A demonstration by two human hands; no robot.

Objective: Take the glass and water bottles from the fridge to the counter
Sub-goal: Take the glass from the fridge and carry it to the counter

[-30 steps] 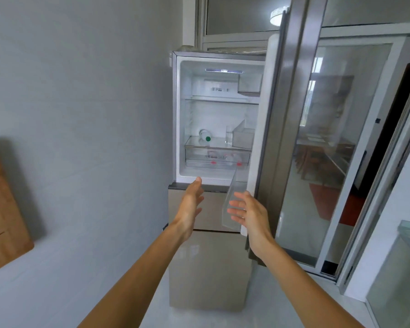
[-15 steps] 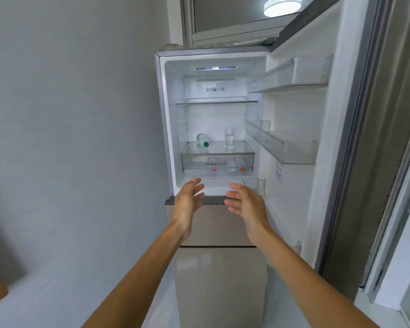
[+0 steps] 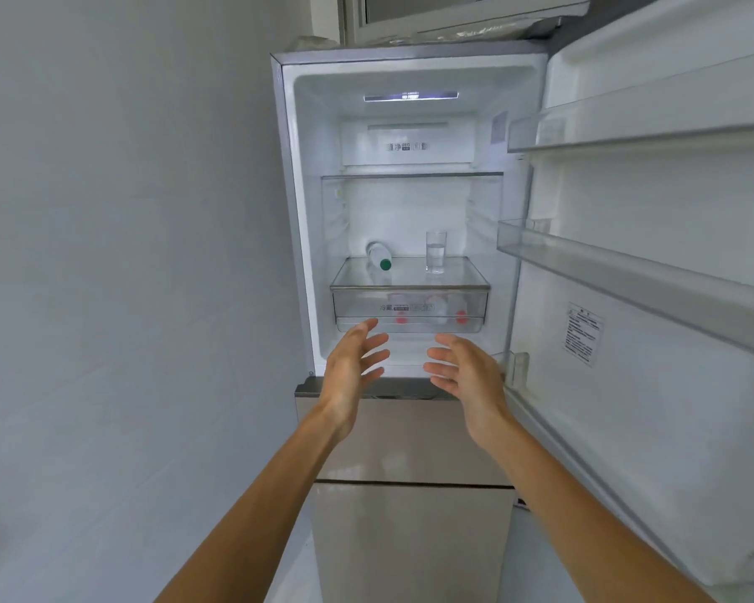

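Fridge door now fully open vs a second ago, left hand and right hand open, empty, nearer the shelf; glass upright at their 12 o'clock, green-cap bottle lying at its 9 o'clock, red-cap bottles in drawer below, so grabs can start.

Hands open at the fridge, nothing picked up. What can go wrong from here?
Glass stands upright on the shelf over the drawer and seems to hold water: a hasty grab could spill it. Green-capped bottle lies on its side left of it and could roll if nudged.
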